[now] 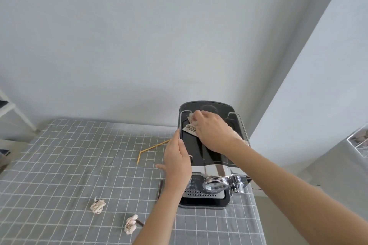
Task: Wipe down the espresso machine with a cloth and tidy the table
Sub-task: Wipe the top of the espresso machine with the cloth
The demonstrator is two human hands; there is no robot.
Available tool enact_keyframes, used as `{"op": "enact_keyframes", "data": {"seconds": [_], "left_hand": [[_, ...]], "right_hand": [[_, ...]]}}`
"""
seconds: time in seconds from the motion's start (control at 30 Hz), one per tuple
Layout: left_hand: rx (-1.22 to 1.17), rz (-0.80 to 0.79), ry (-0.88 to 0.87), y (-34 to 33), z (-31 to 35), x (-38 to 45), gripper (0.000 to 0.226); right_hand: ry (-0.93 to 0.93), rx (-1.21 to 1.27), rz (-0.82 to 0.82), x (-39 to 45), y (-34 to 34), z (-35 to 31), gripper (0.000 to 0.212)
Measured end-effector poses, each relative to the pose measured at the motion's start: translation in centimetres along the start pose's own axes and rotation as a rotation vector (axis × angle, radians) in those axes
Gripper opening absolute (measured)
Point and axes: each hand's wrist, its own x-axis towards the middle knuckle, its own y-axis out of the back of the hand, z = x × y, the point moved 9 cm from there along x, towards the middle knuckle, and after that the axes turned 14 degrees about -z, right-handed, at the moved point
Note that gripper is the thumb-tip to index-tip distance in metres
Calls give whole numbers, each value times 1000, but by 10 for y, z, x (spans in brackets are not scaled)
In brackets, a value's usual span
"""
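At far left edge of frame a white shelf frame (12,111) is cut off, only some bars show. Table (59,155) with grey checked cloth fills lower left and centre; its near edge is out of frame.

On the table, lower centre-left: 2 crumpled paper balls, one (98,206) to the left, the other (131,224) nearer the bottom edge, with a dark stick (140,223) partly under it. One bent yellow straw (152,148) lies in mid frame, its right end hidden behind the left hand. One thin dark strip (160,189) lies just beside the machine base, partly covered by the left forearm.

Left hand (177,162) rests against the left side of the espresso machine (211,165), fingers straight and together, thumb apart; it is flat on the machine, not clamped on anything.

The espresso machine, 1 pc, stands at right part of the table, centre-right of frame. Its front panel buttons are too small to read, and its left side is hidden by the hand.

Right hand (213,132) is on the black top of the machine, fingers curled down and pressing a cloth (191,124). Most of the cloth is hidden under the hand; only a pale corner with some print shows to the left of the fingers. Print is not readable.

At right edge, photos (360,141) are cut off by the frame.
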Motion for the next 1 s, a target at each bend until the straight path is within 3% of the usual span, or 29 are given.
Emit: {"op": "enact_keyframes", "data": {"seconds": [0.1,0.33,0.53,0.67,0.73,0.8,0.93,1.0], "left_hand": [[-27,-2,-44,0,0,2,41],[-28,-18,-15,1,4,0,42],[-18,-12,-91,-4,4,1,41],[3,-33,-142,-2,16,3,43],[8,-35,-138,-3,11,3,44],[3,-22,-102,-3,2,3,43],[-40,2,-31,-2,-3,3,42],[-37,2,-43,-2,-2,3,41]], "right_hand": [[106,-28,47,-25,-13,-13,28],[-66,-232,27,26,-14,-15,38],[61,-201,16,-59,-10,-18,32],[131,-236,-86,-110,-9,-41,53],[171,-160,-221,-130,-2,-45,38],[83,32,-300,-134,16,-20,17],[-37,153,150,-93,79,39,27],[-55,100,181,-50,70,53,32]]}}
